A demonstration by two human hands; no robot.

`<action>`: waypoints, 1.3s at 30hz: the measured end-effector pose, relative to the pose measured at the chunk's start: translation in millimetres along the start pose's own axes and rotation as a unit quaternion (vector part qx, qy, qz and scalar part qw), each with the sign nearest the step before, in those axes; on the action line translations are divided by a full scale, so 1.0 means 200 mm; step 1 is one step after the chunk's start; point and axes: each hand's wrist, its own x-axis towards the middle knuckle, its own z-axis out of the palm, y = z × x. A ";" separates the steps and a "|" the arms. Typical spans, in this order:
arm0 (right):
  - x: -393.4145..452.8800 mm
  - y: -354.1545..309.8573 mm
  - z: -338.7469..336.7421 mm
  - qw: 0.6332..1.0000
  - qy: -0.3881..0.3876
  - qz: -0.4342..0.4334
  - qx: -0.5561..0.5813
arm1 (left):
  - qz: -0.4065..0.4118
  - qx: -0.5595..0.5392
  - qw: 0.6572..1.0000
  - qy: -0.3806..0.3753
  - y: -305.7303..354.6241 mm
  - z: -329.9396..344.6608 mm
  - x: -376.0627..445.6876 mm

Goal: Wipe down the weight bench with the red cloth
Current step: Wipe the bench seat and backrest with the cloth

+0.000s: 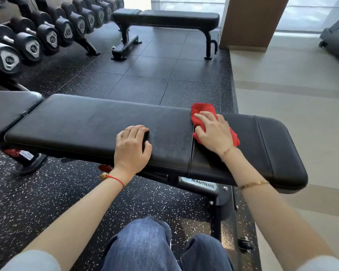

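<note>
black padded vinyl covers the weight bench (pixel 98 122) that runs across the head camera's view, and the red cloth (pixel 203 111) lies on top of it, toward the right end, on the seam between the long pad and the shorter end pad. the right hand (pixel 213 132) lies palm down on the cloth with its fingers spread nearly straight, pressing it to the pad; red fabric shows beyond the fingertips and behind the wrist. the left hand (pixel 132 147) rests on the long pad just left of that seam, fingers curled loosely against the vinyl, thumb out to the side, holding nothing. a red string bracelet (pixel 115 178) circles the left wrist, and a thin gold bracelet (pixel 253 184) sits on the right forearm. below the pad, a metal plate (pixel 202 185) on the frame reads "nautilus". the person's knees in blue jeans (pixel 143 245) fill the bottom centre, above speckled black rubber flooring (pixel 47 192). a dumbbell rack (pixel 47 34) lines the upper left, and a second flat bench (pixel 164 18) stands well apart at the far side of the dark floor tiles. pale flooring (pixel 292 85) runs along the right, with a brown column (pixel 250 20) at its far end.
</note>
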 end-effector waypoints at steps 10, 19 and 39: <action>-0.22 -0.19 0.01 0.994 -0.043 -0.103 0.008 | -0.004 0.010 1.000 -0.019 0.03 -0.02 -0.02; -0.36 0.19 -0.11 1.000 0.024 0.012 -0.009 | 0.082 -0.019 0.996 0.012 0.24 -0.01 -0.06; -0.39 0.43 -0.20 0.997 0.022 0.068 -0.026 | 0.074 -0.006 0.997 -0.010 0.39 0.13 -0.01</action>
